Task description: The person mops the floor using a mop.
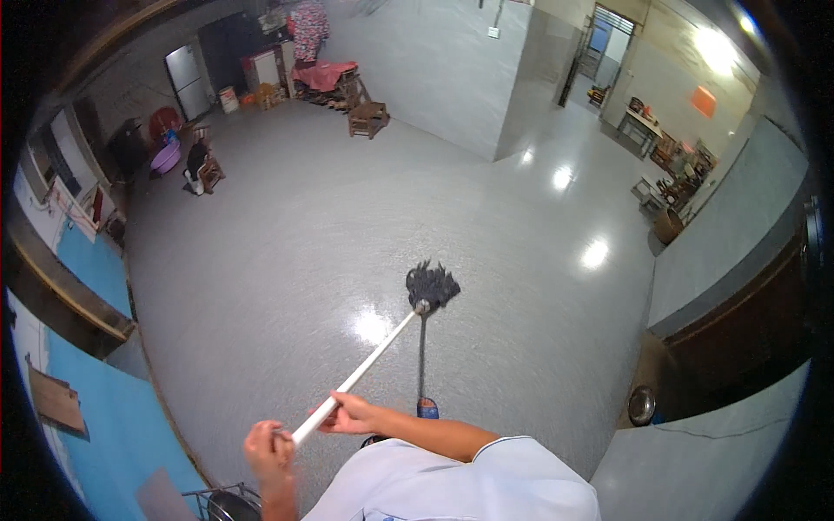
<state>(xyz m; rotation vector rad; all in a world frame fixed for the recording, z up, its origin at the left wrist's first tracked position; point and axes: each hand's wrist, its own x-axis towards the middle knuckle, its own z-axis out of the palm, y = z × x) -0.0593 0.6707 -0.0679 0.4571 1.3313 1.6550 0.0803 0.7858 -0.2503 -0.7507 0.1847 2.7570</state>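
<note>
A string mop with a white handle slants up and to the right from my hands. My left hand grips the top end of the handle, at the lower left. Further down the handle, my right hand is closed around it. The dark mop head lies spread on the grey floor ahead of me, near the middle of the view. A shoe shows just past my right forearm.
Ahead on the left stand a small wooden chair and a purple basin. A wooden stool is by the far wall. A round bin and a metal bowl are along the right side. A metal rack is near my left arm.
</note>
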